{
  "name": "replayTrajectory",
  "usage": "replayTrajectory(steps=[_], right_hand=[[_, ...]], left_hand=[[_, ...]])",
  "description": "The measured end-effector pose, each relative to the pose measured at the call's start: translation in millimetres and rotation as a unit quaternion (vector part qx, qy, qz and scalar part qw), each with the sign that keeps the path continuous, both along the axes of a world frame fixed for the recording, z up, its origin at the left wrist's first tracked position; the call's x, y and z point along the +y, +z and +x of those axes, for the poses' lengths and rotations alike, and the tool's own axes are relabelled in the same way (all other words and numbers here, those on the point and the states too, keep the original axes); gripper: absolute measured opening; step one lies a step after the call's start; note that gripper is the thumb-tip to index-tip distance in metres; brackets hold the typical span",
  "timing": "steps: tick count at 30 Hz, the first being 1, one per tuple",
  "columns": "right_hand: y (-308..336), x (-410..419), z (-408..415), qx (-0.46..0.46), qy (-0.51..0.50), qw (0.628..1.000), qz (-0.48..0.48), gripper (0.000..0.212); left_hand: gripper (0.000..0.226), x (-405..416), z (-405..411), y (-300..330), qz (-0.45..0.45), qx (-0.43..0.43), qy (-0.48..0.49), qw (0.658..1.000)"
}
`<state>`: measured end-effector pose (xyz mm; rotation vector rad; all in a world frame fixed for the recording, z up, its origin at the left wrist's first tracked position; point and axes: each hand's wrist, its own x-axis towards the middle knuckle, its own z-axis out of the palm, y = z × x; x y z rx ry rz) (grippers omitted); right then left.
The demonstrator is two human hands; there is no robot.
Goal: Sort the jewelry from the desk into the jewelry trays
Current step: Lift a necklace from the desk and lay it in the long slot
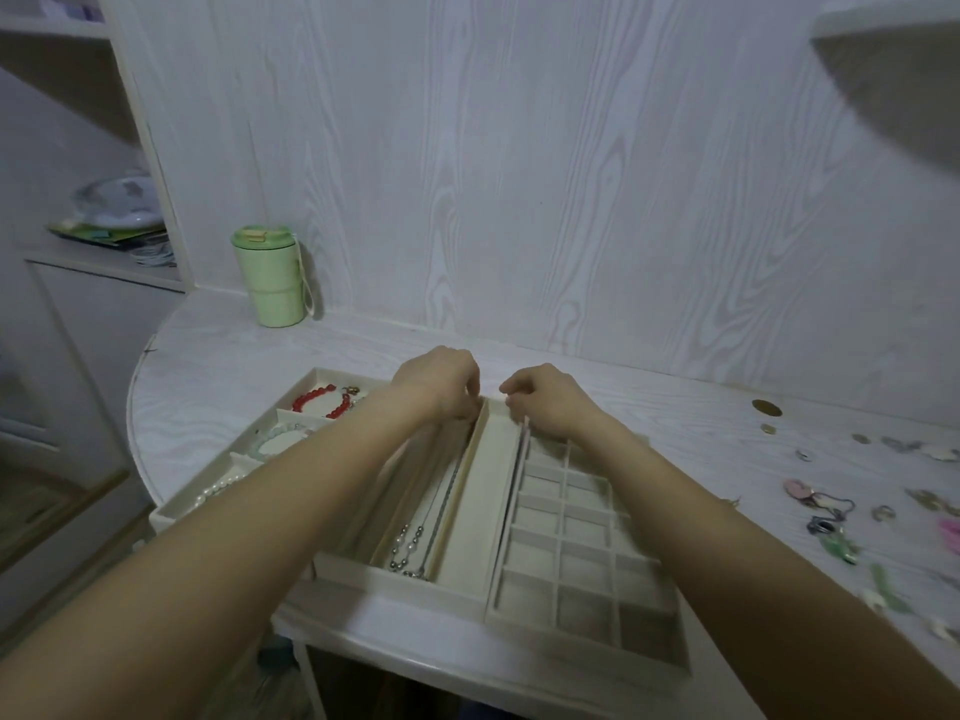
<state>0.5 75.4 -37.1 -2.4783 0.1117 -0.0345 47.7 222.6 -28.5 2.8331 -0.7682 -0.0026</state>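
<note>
Pink necklace (521,449) runs lengthwise along tray (467,532) | right hand (545,402) pinches far end | left hand (441,387) curled, contents unclear

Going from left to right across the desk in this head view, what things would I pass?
Green cup → tray with red, pale and pearl bracelets → long-slot tray holding necklaces → grid tray with small empty squares → loose jewelry scattered on the desk.
</note>
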Motion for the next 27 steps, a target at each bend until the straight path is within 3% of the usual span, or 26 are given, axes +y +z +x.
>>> replayTrajectory(steps=[10, 15, 21, 27], right_hand=[[16, -79, -86, -0.042, -0.079, 0.996, 0.024, 0.029], [9, -136, -136, -0.026, -0.143, 0.989, -0.025, 0.034], [-1, -205, -179, 0.008, -0.199, 0.974, -0.106, 0.044], [-14, -256, -188, 0.057, -0.23, 0.957, -0.169, 0.04]], left_hand=[[0.013, -64, -56, 41, -0.168, 0.013, -0.052, 0.984], [0.018, -133, -94, 38, -0.201, 0.023, -0.1, 0.974], [0.028, -221, -134, 26, -0.169, 0.045, -0.202, 0.964], [0.034, -294, -150, 1, -0.033, 0.067, -0.252, 0.965]])
